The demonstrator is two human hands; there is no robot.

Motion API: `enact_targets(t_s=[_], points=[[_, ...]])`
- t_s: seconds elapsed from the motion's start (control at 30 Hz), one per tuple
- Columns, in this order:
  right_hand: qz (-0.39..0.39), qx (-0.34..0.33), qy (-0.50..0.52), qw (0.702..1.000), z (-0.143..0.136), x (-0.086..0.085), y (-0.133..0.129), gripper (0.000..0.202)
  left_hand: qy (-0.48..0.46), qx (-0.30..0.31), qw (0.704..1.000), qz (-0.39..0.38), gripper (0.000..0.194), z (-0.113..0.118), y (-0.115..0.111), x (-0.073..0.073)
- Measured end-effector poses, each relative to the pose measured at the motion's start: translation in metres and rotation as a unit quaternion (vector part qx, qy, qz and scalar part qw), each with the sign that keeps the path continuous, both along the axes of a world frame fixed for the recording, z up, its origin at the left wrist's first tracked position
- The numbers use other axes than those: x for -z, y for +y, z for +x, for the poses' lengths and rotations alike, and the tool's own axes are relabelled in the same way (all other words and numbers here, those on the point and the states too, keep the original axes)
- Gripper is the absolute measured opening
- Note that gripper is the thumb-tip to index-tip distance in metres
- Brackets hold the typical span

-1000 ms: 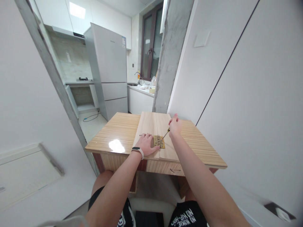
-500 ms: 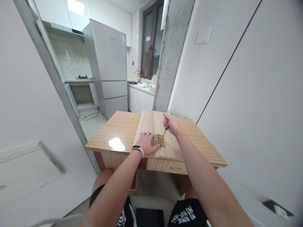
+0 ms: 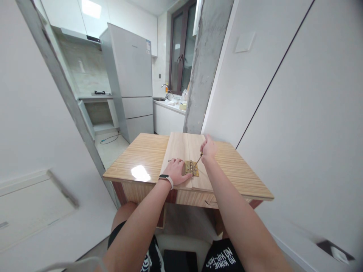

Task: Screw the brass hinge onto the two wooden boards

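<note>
Screwdriver (image 3: 199,159) slants from right hand (image 3: 209,148), fingers curled; left hand (image 3: 178,173) lies flat, thumb spread.

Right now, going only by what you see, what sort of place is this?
Probably a home, looking into its kitchen: a tall fridge, a sink and a hob are in view.

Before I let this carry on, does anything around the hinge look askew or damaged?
One thing: the screwdriver in the right hand leans instead of standing square to the hinge, so it looks askew. The hinge lies across both boards; no damage shows there, though fine marks are too small to tell.
</note>
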State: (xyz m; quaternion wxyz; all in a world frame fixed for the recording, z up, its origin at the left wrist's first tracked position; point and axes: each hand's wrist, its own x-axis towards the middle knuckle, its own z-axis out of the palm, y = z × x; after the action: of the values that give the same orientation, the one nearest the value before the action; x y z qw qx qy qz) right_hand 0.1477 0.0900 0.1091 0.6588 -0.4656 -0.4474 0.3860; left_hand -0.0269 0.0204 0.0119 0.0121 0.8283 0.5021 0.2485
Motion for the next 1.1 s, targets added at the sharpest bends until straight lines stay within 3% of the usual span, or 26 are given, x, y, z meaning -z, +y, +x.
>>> enact_targets(t_s=[0.13,0.2,0.3,0.37,0.47,0.53,0.6,0.7,0.77,0.83,0.9,0.97,1.1], points=[[-0.025,-0.220,0.004,0.975,0.022,-0.005,-0.005,0.062,-0.002,-0.003,1.000,-0.002,0.069,0.000,0.000,0.000],[-0.014,-0.248,0.007,0.969,0.028,-0.005,-0.006,0.063,-0.001,-0.001,1.000,0.000,0.069,0.000,0.000,0.000],[0.017,-0.165,0.000,0.986,0.026,-0.002,-0.005,0.063,0.001,0.002,1.000,0.000,0.068,0.001,0.000,-0.001],[0.034,-0.038,-0.009,0.999,0.019,0.002,-0.003,0.062,0.000,0.001,1.000,-0.004,0.068,0.001,-0.001,-0.001],[0.039,0.133,-0.002,0.990,0.008,0.008,-0.001,0.062,-0.003,-0.001,1.000,-0.006,0.069,0.001,-0.001,-0.001],[0.040,0.183,0.012,0.982,0.001,0.011,-0.001,0.061,-0.001,0.000,1.000,-0.006,0.067,0.001,-0.001,-0.002],[0.048,0.186,0.033,0.981,-0.003,0.011,-0.003,0.059,0.002,0.002,1.000,-0.004,0.066,0.001,-0.001,-0.002],[0.045,0.100,0.055,0.992,0.000,0.006,-0.006,0.057,0.000,0.002,1.000,-0.004,0.066,0.001,-0.002,-0.002],[0.022,-0.028,0.045,0.998,0.010,0.002,-0.009,0.057,-0.002,-0.001,1.000,-0.007,0.067,0.001,-0.002,-0.002],[-0.006,-0.167,0.019,0.986,0.023,-0.002,-0.009,0.057,-0.002,-0.003,1.000,-0.008,0.067,0.002,-0.002,-0.003],[-0.017,-0.197,0.015,0.980,0.033,-0.002,-0.008,0.058,0.000,-0.005,1.000,-0.008,0.066,0.002,-0.002,-0.003],[-0.009,-0.122,0.026,0.992,0.037,0.001,-0.004,0.058,0.000,-0.004,1.000,-0.006,0.067,0.002,-0.002,-0.003],[0.006,0.141,0.037,0.989,0.034,0.013,0.003,0.056,-0.002,0.003,1.000,-0.003,0.068,0.002,-0.001,-0.002]])
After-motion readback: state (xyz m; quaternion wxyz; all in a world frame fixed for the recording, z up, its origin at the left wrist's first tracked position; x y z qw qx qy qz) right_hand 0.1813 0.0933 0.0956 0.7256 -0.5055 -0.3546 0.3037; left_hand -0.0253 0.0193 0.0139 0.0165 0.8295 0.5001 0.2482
